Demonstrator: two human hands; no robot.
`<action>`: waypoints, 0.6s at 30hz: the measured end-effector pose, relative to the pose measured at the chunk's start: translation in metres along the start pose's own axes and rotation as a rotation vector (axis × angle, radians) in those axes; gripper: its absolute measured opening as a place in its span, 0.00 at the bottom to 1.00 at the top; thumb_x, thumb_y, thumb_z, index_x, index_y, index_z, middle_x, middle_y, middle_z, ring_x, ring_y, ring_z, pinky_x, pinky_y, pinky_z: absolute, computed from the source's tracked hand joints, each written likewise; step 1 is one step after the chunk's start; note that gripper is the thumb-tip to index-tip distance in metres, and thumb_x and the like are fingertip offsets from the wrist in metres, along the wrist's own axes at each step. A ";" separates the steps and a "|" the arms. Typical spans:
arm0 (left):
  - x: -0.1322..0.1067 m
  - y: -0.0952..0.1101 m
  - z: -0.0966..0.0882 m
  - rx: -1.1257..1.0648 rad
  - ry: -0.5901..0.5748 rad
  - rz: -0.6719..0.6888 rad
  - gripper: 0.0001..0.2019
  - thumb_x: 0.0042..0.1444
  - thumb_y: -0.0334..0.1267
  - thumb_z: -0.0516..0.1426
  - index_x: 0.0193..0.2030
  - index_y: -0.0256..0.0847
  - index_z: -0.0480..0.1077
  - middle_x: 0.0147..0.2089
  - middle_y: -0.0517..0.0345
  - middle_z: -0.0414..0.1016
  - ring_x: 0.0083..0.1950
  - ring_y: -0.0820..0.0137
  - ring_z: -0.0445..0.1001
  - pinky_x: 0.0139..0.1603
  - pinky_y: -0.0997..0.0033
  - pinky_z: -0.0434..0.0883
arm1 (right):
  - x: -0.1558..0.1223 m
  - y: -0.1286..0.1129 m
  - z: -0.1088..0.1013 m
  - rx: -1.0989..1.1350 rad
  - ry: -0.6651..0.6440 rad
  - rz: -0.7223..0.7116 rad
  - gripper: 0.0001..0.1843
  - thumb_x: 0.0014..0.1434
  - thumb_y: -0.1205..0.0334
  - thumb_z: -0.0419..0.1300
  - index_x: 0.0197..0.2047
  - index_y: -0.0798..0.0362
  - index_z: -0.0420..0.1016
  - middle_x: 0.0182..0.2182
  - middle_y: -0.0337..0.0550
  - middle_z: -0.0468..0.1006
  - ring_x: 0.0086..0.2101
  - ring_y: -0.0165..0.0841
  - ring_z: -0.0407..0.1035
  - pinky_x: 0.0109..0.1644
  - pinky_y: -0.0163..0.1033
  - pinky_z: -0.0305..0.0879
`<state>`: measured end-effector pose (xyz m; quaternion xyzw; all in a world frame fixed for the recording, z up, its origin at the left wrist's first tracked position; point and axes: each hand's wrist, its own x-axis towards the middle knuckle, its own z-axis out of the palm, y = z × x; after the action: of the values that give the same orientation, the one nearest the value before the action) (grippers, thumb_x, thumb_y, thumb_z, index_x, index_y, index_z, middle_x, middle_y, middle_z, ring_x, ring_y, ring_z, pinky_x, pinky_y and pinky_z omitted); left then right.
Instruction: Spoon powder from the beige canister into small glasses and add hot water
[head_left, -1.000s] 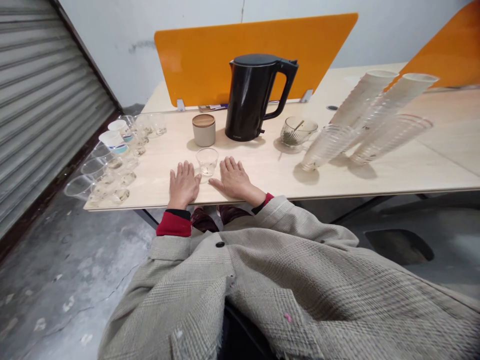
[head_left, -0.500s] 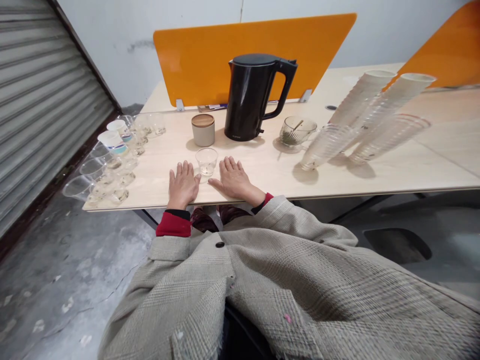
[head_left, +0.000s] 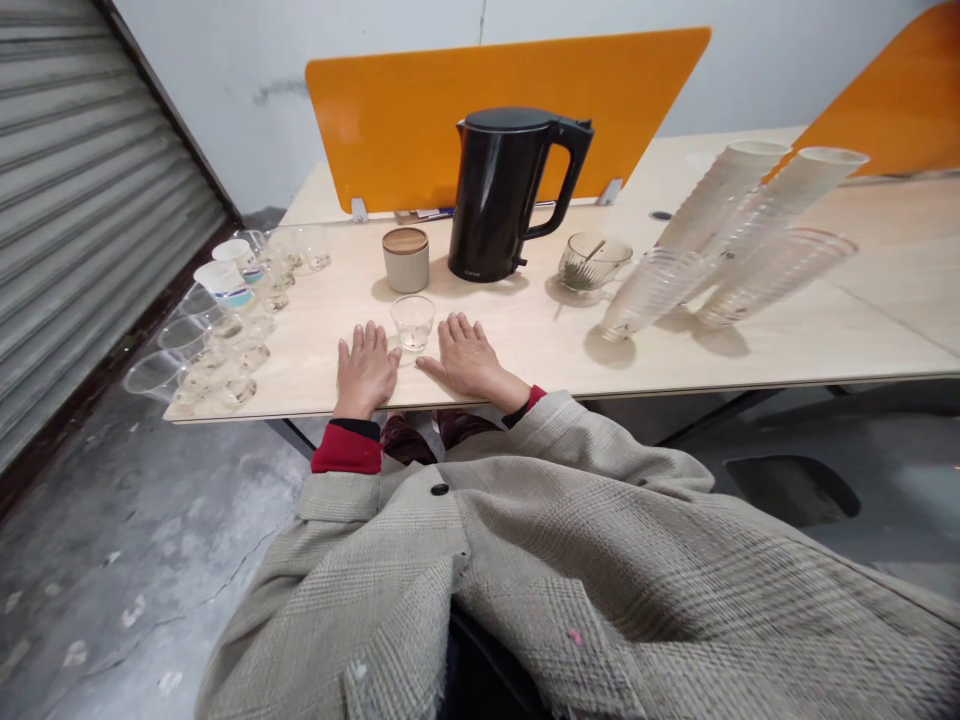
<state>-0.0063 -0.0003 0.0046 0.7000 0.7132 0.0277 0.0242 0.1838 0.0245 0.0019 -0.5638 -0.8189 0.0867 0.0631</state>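
Observation:
Palm down on the pale wooden table (head_left: pixel 540 350), my left hand (head_left: pixel 365 370) lies flat with its fingers stretched out. My right hand (head_left: pixel 466 358) rests flat in the same way, thumb pointing left. Between the two hands, slightly farther back, stands a clear plastic cup (head_left: pixel 413 322) with a few small dark bits near its bottom; neither hand grips it. Behind the cup is a grey canister (head_left: pixel 406 268) with a wooden lid. A black electric kettle (head_left: pixel 491 200) stands upright to the right of the canister, its handle turned right.
A ribbed glass bowl (head_left: pixel 594 262) holds dark green leaves and a small stick. Tall stacks of clear and white cups (head_left: pixel 720 210) stand on the right. Several cups (head_left: pixel 225 335) crowd the table's left end. An orange divider (head_left: pixel 390 130) rises behind the kettle.

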 end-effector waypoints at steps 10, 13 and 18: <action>0.000 0.001 -0.002 -0.013 0.002 0.006 0.36 0.76 0.48 0.36 0.84 0.31 0.48 0.87 0.44 0.43 0.88 0.52 0.41 0.86 0.39 0.44 | 0.001 -0.002 -0.002 -0.010 -0.014 0.013 0.54 0.73 0.33 0.48 0.82 0.72 0.47 0.81 0.70 0.43 0.81 0.57 0.37 0.83 0.62 0.36; 0.000 0.001 -0.002 -0.019 0.004 0.009 0.36 0.76 0.48 0.36 0.83 0.30 0.48 0.87 0.44 0.43 0.88 0.51 0.41 0.85 0.38 0.44 | 0.001 -0.001 -0.002 -0.006 -0.007 0.010 0.54 0.73 0.33 0.48 0.82 0.72 0.48 0.81 0.70 0.43 0.81 0.56 0.37 0.83 0.62 0.36; 0.000 0.000 -0.001 -0.016 0.021 0.012 0.35 0.76 0.48 0.36 0.83 0.32 0.50 0.87 0.44 0.44 0.88 0.51 0.42 0.85 0.38 0.45 | 0.001 0.000 -0.001 0.000 -0.010 0.004 0.54 0.73 0.33 0.47 0.81 0.72 0.48 0.81 0.71 0.43 0.81 0.56 0.37 0.83 0.62 0.36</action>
<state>-0.0061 -0.0004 0.0056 0.7036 0.7091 0.0412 0.0221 0.1832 0.0258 0.0032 -0.5651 -0.8180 0.0895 0.0586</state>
